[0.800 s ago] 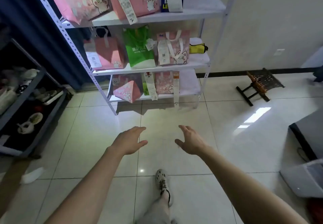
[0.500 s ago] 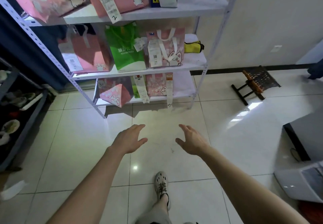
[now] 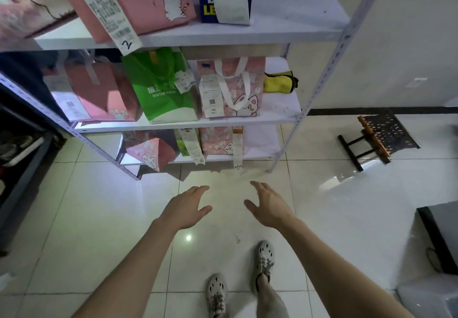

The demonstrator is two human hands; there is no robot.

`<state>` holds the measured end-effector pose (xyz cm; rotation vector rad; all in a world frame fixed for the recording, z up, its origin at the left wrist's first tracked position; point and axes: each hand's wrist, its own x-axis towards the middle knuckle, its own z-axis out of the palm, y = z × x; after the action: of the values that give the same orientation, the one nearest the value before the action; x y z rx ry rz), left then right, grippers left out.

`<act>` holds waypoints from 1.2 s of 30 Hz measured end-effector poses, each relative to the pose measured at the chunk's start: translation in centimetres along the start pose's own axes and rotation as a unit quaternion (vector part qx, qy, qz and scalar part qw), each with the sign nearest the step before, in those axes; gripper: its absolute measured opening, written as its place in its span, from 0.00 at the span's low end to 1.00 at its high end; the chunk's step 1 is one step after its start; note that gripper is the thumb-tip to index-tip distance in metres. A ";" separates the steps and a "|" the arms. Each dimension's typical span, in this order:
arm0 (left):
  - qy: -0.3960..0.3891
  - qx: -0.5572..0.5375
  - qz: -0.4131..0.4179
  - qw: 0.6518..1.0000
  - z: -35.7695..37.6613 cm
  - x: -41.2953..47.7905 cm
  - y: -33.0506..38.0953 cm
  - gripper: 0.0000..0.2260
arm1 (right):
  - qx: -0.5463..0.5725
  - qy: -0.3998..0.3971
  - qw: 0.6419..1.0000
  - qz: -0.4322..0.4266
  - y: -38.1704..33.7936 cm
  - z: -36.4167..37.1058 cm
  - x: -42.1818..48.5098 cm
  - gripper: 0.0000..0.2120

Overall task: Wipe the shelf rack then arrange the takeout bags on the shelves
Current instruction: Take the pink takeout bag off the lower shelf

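Both hands (image 3: 184, 208) (image 3: 271, 207) empty, fingers loose; bags (image 3: 229, 87) at 12 o'clock look light and floppy, so grab the handles (image 3: 244, 82).

arms: two forearms (image 3: 128, 268), bare along their whole visible length; left hand (image 3: 184, 208) and right hand (image 3: 269, 206) bare. footwear: left shoe (image 3: 216, 293) and right shoe (image 3: 265, 259), pale cream clogs pierced with dark oval holes. right shin (image 3: 269, 300) bare.
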<state>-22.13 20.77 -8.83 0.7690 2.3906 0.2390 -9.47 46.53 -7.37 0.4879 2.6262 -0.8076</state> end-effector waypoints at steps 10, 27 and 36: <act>-0.035 -0.101 -0.072 0.992 7.0 13.0 -0.6 0.29 | 0.058 -0.036 0.998 0.010 8.1 4.5 14.7 0.34; 0.107 -0.326 -0.151 0.927 21.8 43.1 -12.1 0.44 | 0.211 0.155 0.958 0.119 14.6 19.9 45.0 0.30; 0.199 -0.419 -0.189 0.865 20.0 46.5 -14.7 0.49 | 0.234 0.201 0.945 0.111 17.1 19.2 47.9 0.11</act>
<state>-47.03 35.48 -52.89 -0.1799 2.3712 1.2612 -40.14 59.00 -50.50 1.1648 2.6421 -1.3833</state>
